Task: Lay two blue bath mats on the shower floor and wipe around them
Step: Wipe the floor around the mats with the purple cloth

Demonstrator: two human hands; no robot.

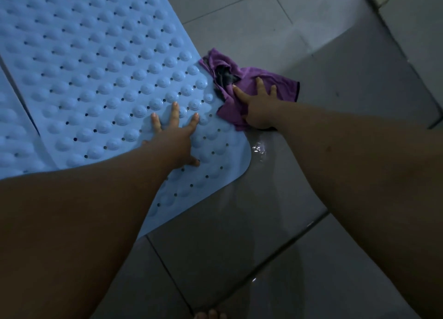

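Observation:
A blue bath mat (96,74) with raised bumps and small holes lies flat on the grey tiled floor. A second blue mat (12,136) lies beside it at the far left, with a narrow gap between them. My left hand (176,136) presses flat on the first mat near its right corner, fingers spread. My right hand (259,105) presses on a crumpled purple cloth (263,81) on the tile, right against the mat's right edge. Part of the cloth overlaps the mat's rim.
Grey floor tiles (239,246) with dark grout lines are wet, with a shiny puddle (259,149) beside the mat's corner. Toes (211,315) show at the bottom edge. A raised tile edge or step (374,4) runs across the top right.

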